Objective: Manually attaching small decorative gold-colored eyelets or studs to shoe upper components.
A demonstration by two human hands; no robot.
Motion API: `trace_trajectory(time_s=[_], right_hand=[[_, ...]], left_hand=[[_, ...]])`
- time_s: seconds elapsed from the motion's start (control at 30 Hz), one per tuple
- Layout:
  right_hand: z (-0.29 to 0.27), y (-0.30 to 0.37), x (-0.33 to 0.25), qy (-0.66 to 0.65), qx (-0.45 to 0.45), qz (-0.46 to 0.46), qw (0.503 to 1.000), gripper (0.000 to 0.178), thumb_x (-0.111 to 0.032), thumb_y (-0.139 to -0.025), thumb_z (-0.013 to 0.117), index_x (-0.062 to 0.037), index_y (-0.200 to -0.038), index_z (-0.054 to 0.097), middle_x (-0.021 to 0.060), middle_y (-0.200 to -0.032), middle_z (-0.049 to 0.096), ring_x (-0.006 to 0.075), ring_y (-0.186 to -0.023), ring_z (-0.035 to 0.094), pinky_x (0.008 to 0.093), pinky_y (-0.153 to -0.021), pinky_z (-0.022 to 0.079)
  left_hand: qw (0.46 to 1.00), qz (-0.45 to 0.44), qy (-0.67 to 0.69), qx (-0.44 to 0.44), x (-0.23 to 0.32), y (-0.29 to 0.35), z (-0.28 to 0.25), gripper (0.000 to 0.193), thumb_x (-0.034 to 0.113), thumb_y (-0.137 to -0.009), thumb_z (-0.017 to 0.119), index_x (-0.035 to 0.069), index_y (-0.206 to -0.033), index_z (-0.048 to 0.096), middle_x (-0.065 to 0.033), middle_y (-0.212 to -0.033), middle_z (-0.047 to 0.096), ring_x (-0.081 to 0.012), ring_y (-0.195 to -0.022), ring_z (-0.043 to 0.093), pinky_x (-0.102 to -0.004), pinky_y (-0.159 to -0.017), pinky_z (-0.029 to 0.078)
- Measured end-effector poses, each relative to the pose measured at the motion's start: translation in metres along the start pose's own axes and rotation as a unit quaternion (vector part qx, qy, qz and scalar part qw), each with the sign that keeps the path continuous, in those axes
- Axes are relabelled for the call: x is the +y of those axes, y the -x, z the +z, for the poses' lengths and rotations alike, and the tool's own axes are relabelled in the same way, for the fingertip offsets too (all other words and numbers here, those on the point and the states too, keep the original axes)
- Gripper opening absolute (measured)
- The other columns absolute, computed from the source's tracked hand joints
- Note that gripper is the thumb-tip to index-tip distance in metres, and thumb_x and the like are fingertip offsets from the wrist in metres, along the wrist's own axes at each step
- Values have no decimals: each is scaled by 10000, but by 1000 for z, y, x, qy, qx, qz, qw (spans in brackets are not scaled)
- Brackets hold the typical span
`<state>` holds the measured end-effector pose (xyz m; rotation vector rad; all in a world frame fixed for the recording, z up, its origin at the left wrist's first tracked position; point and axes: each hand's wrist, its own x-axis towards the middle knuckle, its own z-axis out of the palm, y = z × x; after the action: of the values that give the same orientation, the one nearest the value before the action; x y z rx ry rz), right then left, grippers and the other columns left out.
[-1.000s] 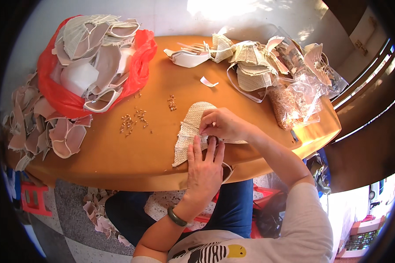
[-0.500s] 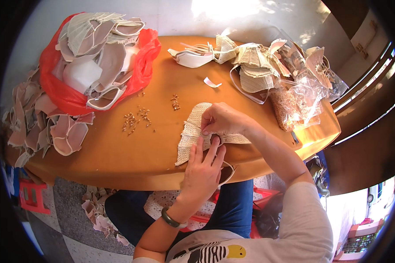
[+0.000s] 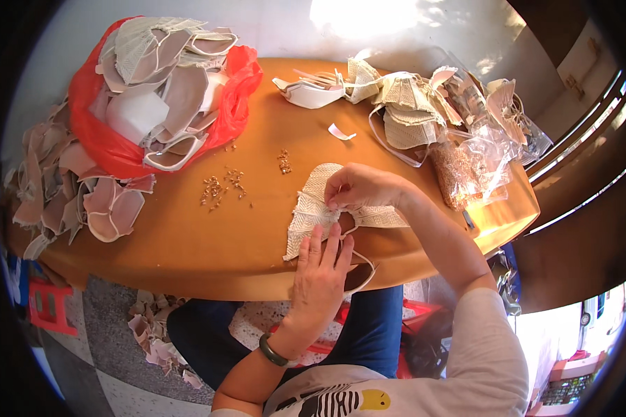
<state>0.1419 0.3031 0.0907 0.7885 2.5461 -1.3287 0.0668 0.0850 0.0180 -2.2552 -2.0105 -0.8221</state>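
A cream, herringbone-woven piece (image 3: 314, 194), curved like a shoe upper, lies on the table in front of me. My right hand (image 3: 362, 186) is above its middle, thumb and forefinger pinched together at its inner edge. Whatever is in that pinch is too small or hidden to make out. My left hand (image 3: 318, 274) lies with outstretched fingers on the near part of the piece. A thin pale strap (image 3: 370, 272) loops out beside those fingers and over the table's front edge. Small golden-brown bits (image 3: 214, 191) are scattered left of the piece, with a little cluster (image 3: 284, 162) nearer it.
A red plastic bag (image 3: 238, 97) full of similar pieces stands far left on the orange-brown table (image 3: 257, 240). Beside it is a heap of pinkish-lined pieces (image 3: 111, 208). More woven pieces (image 3: 407, 104), a clear bag of small bits (image 3: 462, 170) and a white scrap (image 3: 341, 132) lie right.
My left fingers have drawn back slightly toward me and spread, showing more of the piece. The right hand keeps its pinch. The whole view has shifted a little.
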Motion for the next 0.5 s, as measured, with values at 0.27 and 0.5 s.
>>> trace_trajectory(time_s=[0.27, 0.5], right_hand=[[6, 2, -3, 48, 44, -27, 998, 136, -108, -773, 762, -22, -866, 712, 41, -771, 698, 116, -709, 636, 280, -633, 506], [1, -20, -24, 170, 15, 37, 985, 233, -148, -625, 834, -31, -780, 705, 84, -766, 709, 188, -733, 676, 321, -651, 533]], left_hand=[[1000, 2, -7, -2, 0, 0, 1, 555, 123, -865, 634, 45, -1397, 496, -206, -1485, 414, -429, -1389, 353, -522, -1162, 263], [1000, -5, -11, -22, 2, 2, -4, 631, 123, -841, 662, 61, -1431, 448, -196, -1497, 392, -429, -1385, 352, -535, -1147, 285]])
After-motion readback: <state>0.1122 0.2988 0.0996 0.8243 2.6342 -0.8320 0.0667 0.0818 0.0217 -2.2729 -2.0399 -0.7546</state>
